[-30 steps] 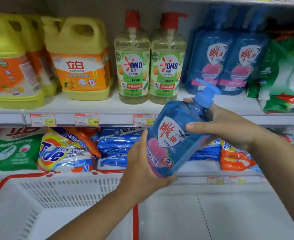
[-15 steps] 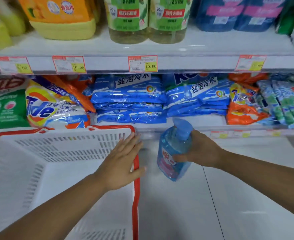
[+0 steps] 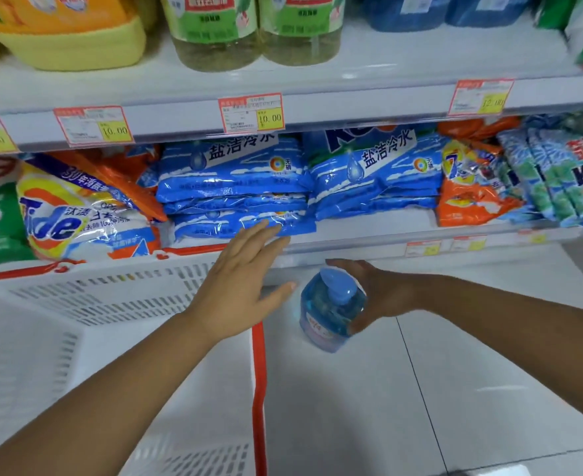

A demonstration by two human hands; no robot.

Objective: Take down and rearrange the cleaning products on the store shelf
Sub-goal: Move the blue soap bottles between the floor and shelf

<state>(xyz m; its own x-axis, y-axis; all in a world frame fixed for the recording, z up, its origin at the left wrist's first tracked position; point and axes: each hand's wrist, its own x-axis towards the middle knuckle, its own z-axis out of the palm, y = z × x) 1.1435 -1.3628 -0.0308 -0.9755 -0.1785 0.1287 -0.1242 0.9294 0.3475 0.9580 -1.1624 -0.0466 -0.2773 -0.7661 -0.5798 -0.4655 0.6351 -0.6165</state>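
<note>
White basket (image 3: 118, 297) beside right hand (image 3: 383, 293) gripping blue pump bottle (image 3: 331, 314).

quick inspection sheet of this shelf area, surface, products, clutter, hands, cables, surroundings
surface: white tiled floor below the shelves, bare where visible
job's things: blue pump bottle upright, low by the floor; whether it touches the floor is unclear
clutter: white basket with red rim at left, inside looks empty
grippers: right hand wrapped around the bottle; left hand open, over the basket's corner, holding nothing
cables: nothing seen
surroundings: blue detergent bags and Tide bag on lower shelf; price tags on the shelf edge above
</note>
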